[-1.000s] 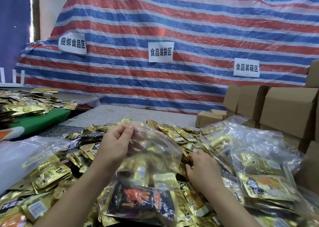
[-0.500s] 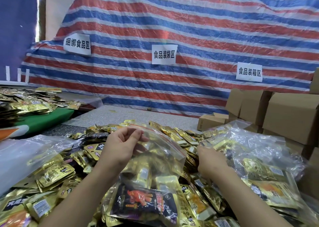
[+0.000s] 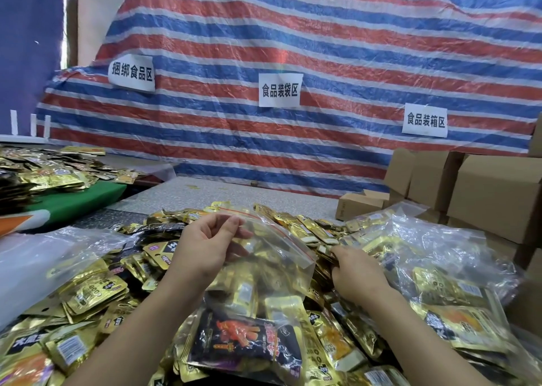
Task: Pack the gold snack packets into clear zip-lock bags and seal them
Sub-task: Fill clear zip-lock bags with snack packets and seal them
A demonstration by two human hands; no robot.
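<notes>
A clear zip-lock bag (image 3: 272,256) with a red seal strip stands open in front of me, partly filled with gold packets and one black packet (image 3: 246,344). My left hand (image 3: 205,248) pinches the bag's near rim at the top and holds it up. My right hand (image 3: 356,271) reaches into the heap of loose gold snack packets (image 3: 299,224) just right of the bag, its fingers curled on packets there. More gold packets (image 3: 91,294) lie spread to the left.
Filled clear bags (image 3: 451,294) pile up at the right. Cardboard boxes (image 3: 495,192) stand behind them. A clear plastic sheet (image 3: 35,256) lies at the left, a second table with gold packets (image 3: 44,174) beyond it. A striped tarp (image 3: 293,63) with paper signs hangs behind.
My right hand moved up and away from the bag's lower right side into the loose packet heap. My left hand keeps holding the bag's rim.
</notes>
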